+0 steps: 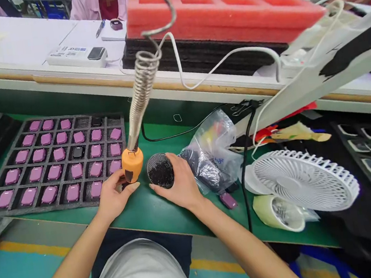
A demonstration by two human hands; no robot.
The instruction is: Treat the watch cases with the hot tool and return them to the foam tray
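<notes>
Two hands were at it: the left hand had its fingers curled around an orange soldering iron handle sticking out of a coil stand, and the right hand was gripping a round black mesh disc just right of that handle. Left of it, pink pieces filled a tray; a plastic bag sat further right.

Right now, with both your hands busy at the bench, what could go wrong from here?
The orange handle in your left hand sits close beside the nearest pink part in the tray, so a slip could knock parts loose. The round black pad in your right hand is near the plastic bag; if the tool runs hot, touching the bag might melt it.
</notes>
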